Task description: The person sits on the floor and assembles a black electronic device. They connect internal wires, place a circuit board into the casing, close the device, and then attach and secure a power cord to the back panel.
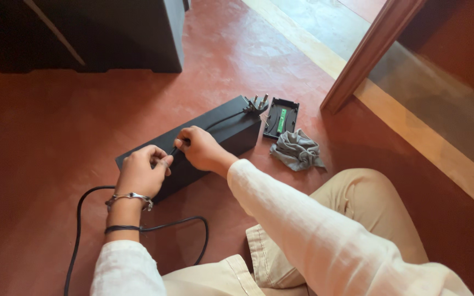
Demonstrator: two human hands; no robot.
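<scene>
Both hands meet on top of the long black box (215, 131), which lies flat on the red floor (39, 137). The left hand (141, 172) and the right hand (198, 147) each pinch the black cable (83, 219), fingers closed on it — likely to keep that stretch taut. Its plug (255, 104) rests on the box's far end, beside an open black cover (282, 118) and a grey rag (296, 149).

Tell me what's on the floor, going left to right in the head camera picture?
Cable loop → left hand → right hand → plug → small open case → grey cloth → wooden door frame.
</scene>
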